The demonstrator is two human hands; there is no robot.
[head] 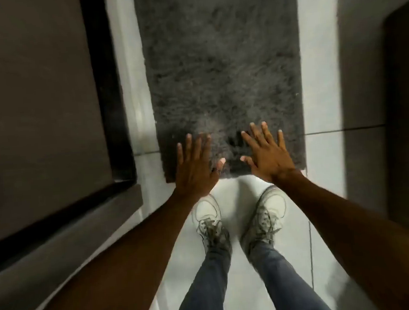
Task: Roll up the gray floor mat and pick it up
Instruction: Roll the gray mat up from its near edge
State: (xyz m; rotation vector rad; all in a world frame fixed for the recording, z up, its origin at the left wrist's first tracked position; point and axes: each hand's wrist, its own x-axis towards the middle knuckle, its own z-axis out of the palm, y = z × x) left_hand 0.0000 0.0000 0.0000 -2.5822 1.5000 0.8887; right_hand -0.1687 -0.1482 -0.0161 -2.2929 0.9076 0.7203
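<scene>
The gray mat (223,67) lies flat and fully unrolled on the white tiled floor (320,84), a shaggy, dark rectangle running lengthwise away from the viewer. Its near short edge is straight and unlifted, with bare floor along both long sides.

No text, label, brand or number can be read anywhere.

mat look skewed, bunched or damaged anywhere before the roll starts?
Nothing stands out. The gray floor mat lies flat and unrolled on the white tiles; the left hand and right hand are spread open over its near edge.
</scene>
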